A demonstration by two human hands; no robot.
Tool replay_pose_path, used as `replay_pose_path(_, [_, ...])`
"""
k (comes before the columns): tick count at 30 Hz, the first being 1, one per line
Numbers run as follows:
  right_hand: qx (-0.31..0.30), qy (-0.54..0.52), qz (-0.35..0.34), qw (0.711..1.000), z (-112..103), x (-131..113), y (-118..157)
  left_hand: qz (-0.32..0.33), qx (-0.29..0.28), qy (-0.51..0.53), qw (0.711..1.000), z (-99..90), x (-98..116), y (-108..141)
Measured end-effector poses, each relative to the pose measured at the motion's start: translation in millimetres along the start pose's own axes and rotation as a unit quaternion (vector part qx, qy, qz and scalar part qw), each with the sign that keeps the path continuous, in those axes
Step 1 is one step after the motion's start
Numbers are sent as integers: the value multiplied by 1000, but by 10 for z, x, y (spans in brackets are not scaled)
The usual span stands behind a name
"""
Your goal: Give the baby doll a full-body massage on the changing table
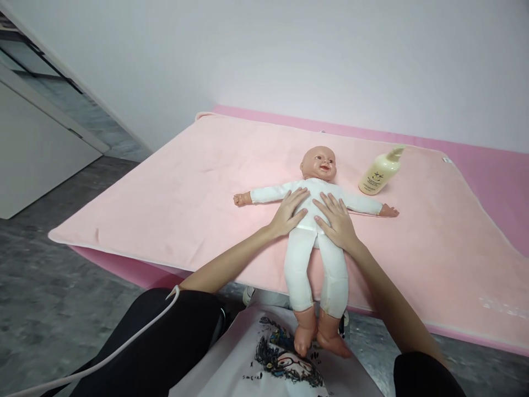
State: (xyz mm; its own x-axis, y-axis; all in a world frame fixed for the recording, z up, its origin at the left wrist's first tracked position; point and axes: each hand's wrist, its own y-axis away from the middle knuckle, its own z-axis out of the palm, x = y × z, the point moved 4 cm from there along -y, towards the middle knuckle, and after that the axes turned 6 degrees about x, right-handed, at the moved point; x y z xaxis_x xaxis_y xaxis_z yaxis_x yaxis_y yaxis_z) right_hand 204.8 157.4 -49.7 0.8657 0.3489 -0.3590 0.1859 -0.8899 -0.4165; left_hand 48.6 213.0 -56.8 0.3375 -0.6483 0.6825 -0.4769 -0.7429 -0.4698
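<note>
Left hand and right hand both lie open on the belly and lower chest of the doll, one on each side of its middle. For such a touch, I think it is good to have the palms flat and the pressure soft and equal, so that the cloth body is not pushed to one side. The wrists should be loose, and the two hands should be level with each other. Some care is needed near the edge, because the lower legs of the doll reach past it, towards the person, and a strong pull could make it slide.

The fingers of both hands are long and a little spread, pointing up to the chest, and the thumbs are turned inward with a narrow strip of white cloth between them. Neither hand pinches or grips anything; each one only rests on the cloth.

The doll is on its back, its head beyond the fingertips and its arms stretched out to both sides. Under it is a pink blanket, spread over the counter. Beyond the right hand, to its right, is a pump bottle, near the doll's arm and apart from the hand.
</note>
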Motion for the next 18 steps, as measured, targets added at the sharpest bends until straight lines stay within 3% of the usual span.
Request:
replay_pose_path(4, [34,-45,89,994,29,174,2,44,19,57,997,-6,102,47])
replay_pose_path(7, [64,-113,128,983,48,292,-2,42,70,103,991,-30,176,89])
replay_pose_path(9, [84,-145,144,975,50,344,-6,61,70,131,987,-31,238,116])
replay_pose_path(14, [114,-162,149,969,37,354,-9,149,-67,143,976,35,360,137])
replay_pose_path(18, [140,-150,142,968,23,305,5,125,-158,68,977,62,345,60])
